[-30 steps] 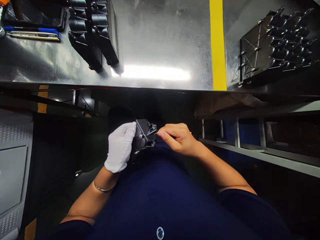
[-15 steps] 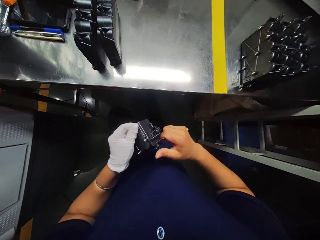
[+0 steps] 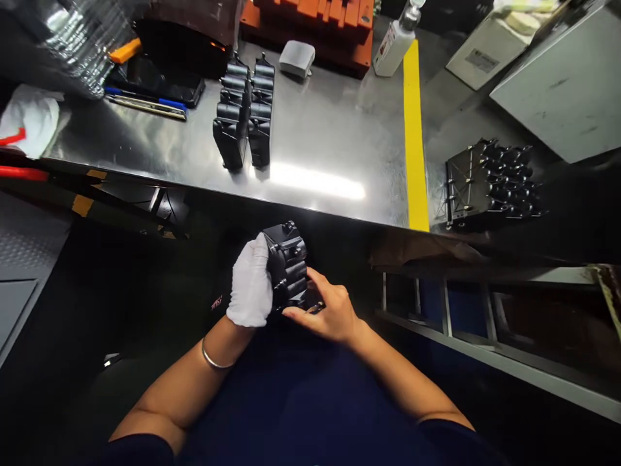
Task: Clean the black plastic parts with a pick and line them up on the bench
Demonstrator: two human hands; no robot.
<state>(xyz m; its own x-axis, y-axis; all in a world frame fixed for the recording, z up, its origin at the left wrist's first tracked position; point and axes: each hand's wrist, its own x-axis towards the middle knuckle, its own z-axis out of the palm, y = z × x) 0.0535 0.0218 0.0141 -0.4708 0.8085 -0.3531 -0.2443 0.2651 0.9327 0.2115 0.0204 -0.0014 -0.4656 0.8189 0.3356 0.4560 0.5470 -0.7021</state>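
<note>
Well, the gloved left hand (image 3: 251,285) is closed on the near-left side of a black part (image 3: 291,268), which sits tilted between both hands, glossy, with rounded, tube-like ribs. Around its lower right end curves the bare right hand (image 3: 337,312), thumb and fingers parted; whether it grips, I cannot tell. Beyond that hand stand a white pump bottle (image 3: 394,48), contents hidden, and, farther right, a pale box (image 3: 485,48) topped with whitish items (image 3: 522,22).

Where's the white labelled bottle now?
In the head view, the white labelled bottle is near the top, right of the middle. It's on the shiny metal table, between the orange-red slotted block and the yellow tape strip.
</note>
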